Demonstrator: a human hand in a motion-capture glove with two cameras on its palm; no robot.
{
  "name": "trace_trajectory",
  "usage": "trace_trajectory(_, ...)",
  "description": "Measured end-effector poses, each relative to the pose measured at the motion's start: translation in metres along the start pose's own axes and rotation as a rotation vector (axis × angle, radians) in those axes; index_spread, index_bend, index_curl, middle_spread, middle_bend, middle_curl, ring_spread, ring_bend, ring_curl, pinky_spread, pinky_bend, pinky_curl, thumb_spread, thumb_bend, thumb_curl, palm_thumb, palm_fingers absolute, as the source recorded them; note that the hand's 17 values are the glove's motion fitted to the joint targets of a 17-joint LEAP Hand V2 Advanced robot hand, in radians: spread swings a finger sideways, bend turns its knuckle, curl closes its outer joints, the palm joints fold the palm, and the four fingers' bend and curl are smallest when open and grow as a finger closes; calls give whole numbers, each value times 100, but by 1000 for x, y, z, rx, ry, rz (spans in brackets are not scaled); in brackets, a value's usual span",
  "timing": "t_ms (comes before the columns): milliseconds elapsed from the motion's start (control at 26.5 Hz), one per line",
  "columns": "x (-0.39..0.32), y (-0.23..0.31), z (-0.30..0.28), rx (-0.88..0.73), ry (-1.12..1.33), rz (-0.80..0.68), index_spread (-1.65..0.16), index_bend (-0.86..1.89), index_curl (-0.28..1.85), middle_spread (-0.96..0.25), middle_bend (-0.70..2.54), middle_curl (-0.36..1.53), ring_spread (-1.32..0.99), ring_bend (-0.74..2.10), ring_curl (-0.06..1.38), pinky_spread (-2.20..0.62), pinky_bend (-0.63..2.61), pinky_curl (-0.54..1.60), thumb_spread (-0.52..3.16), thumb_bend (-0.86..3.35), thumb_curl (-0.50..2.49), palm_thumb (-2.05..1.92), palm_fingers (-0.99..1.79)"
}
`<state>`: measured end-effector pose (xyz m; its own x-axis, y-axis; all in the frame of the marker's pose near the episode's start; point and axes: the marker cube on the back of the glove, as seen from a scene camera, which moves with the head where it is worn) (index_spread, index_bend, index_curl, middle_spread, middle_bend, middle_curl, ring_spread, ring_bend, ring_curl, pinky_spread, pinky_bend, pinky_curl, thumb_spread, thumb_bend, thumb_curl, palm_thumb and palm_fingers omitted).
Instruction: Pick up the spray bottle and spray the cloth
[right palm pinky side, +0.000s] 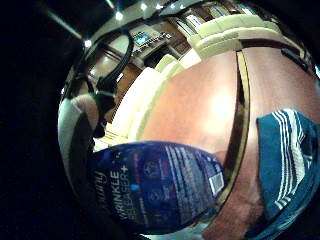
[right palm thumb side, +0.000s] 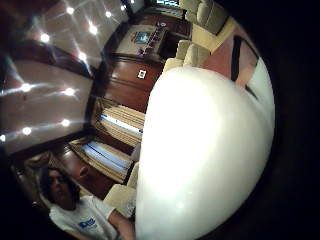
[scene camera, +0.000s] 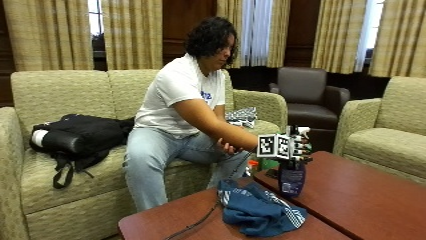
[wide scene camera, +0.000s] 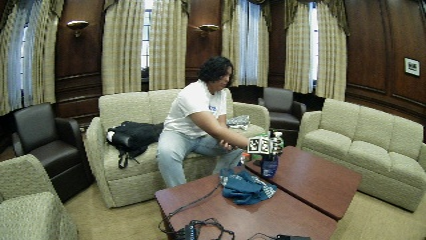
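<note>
Outside view is showing your gloved right hand (scene camera: 293, 145) wrapping around the top of the spray bottle (scene camera: 291, 181), which is standing upright on the far table (scene camera: 359, 192), just beside the gap between the two tables. The blue striped cloth (scene camera: 258, 210) is lying bunched on the near table (scene camera: 166, 225), close to the bottle's base. Your fingers are curling around the neck and head, though the marker block is covering most of them, so you are probably gripping rather than just resting there.

For this step, you are wanting a finger seated on the trigger before lifting, and the nozzle turning toward the cloth, not toward you. Lift straight up so the base is clearing the table edge.

Thumb side palm view is filling with the bottle's white top (right palm thumb side: 205, 155), so nozzle direction is impossible to read. Little finger side view is catching only the dark label (right palm pinky side: 160, 185) and a corner of the cloth (right palm pinky side: 287, 160). The trigger itself is staying out of sight in every picture.
</note>
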<state>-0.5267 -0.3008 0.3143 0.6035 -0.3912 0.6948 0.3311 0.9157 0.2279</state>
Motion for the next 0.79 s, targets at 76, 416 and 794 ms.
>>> trace_trajectory(76,2,3,0,-2,-5,16,-28,35,61,-16,69,52,-18,59,44,-12,18,34,46,-3,89,85,115)
trace_trajectory(416,12,23,3,-70,59,86,-33,11,50,-17,45,44,-17,56,43,2,19,32,77,-10,72,64,80)
trace_trajectory(794,-2,37,-15,-124,127,109,-41,9,38,-17,31,39,-19,41,38,16,24,34,89,-6,57,48,40)
